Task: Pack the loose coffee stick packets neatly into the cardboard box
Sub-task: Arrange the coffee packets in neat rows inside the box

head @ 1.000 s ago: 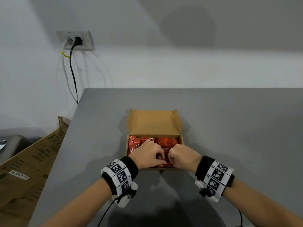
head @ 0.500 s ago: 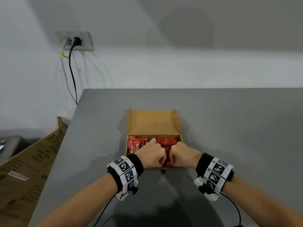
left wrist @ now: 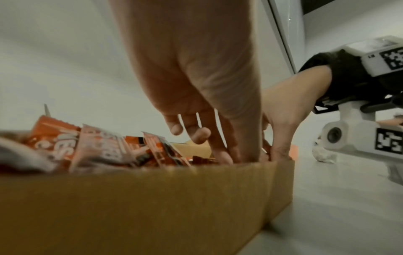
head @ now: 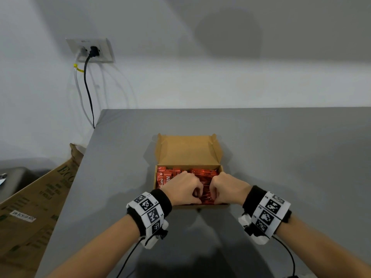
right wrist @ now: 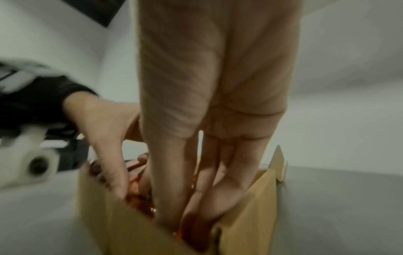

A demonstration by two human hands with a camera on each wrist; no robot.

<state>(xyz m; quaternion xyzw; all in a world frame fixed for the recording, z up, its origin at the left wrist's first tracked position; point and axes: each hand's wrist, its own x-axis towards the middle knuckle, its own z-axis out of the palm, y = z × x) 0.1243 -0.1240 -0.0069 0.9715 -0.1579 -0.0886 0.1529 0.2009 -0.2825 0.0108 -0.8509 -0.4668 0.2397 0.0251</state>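
Now deeper in cardboard box [head: 188,151] than a second ago: left hand [head: 183,186], right hand [head: 227,188] curled, pinching coffee stick packets [head: 206,194] at near wall. Tidying stage, seemingly.

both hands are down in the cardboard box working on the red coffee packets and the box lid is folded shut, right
Not quite. The lid is open, standing up behind the cardboard box, as the head view shows. The rest holds: the left hand and right hand are both down in the box among the red coffee packets.
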